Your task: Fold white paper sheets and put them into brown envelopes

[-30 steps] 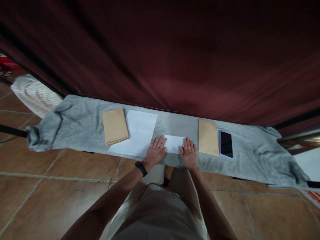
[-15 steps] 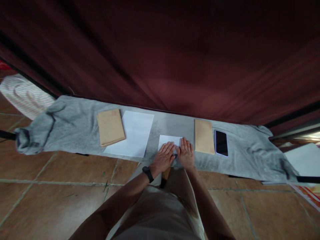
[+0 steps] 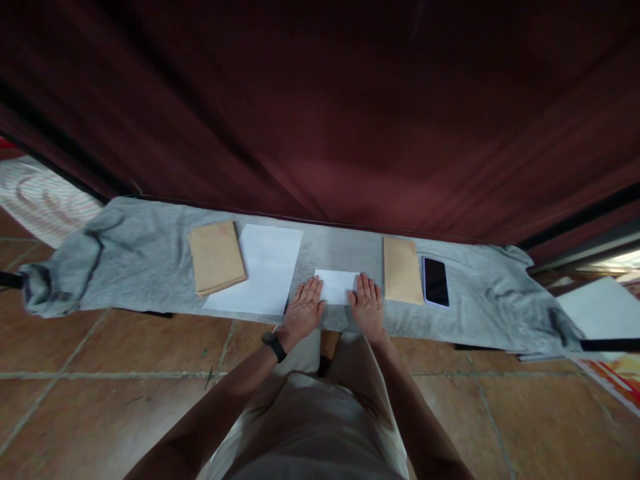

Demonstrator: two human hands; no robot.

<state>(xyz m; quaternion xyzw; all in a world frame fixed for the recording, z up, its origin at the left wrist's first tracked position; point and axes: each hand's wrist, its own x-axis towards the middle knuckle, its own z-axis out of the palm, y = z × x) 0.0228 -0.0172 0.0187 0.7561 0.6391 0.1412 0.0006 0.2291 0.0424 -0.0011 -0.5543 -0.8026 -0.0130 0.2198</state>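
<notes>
Head cam: both hands are flat, fingers stretched out, not gripping anything. Left hand [image 3: 304, 310] presses on the left edge of a small white paper [image 3: 339, 287], right hand [image 3: 367, 307] on its right edge. It's lying on the grey cloth [image 3: 345, 248], probably folded, hard to tell from up here. Bigger white sheet [image 3: 273, 267] sits off to the left, partly under some brown envelopes [image 3: 217, 259]; another brown envelope [image 3: 403, 270] and a phone [image 3: 436, 281] are off to the right.
</notes>
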